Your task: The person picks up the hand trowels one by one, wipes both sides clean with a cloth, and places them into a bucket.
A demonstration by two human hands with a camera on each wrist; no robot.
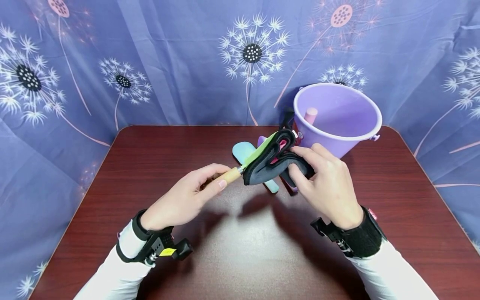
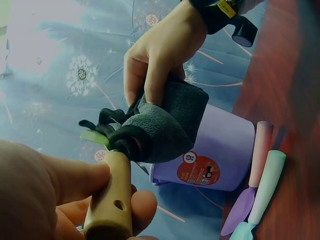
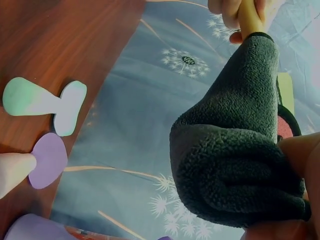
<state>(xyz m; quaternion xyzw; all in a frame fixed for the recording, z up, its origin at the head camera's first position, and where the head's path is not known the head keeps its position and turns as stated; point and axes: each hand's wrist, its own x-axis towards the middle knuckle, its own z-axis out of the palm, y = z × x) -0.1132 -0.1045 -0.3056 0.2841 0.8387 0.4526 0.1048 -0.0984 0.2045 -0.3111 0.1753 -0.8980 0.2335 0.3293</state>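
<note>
My left hand (image 1: 183, 198) grips the wooden handle (image 1: 228, 176) of a small trowel with a green blade (image 1: 261, 149). In my right hand (image 1: 330, 181) is a folded dark grey fleecy cloth (image 1: 258, 171), pinched between thumb and fingers. The cloth lies against the blade and covers much of it; a bit of pink shows in its folds. From the right wrist view, the cloth (image 3: 230, 150) reaches up to the handle. Both are held above the table.
Behind my right hand stands a purple bucket (image 1: 330, 143), with a pink handle end (image 1: 311, 115) showing inside its rim. A teal toy spade (image 1: 243, 151) and a purple one with a pink handle (image 2: 262, 150) lie beside it. Flowered blue fabric (image 1: 180, 62) hangs behind the table (image 1: 150, 154).
</note>
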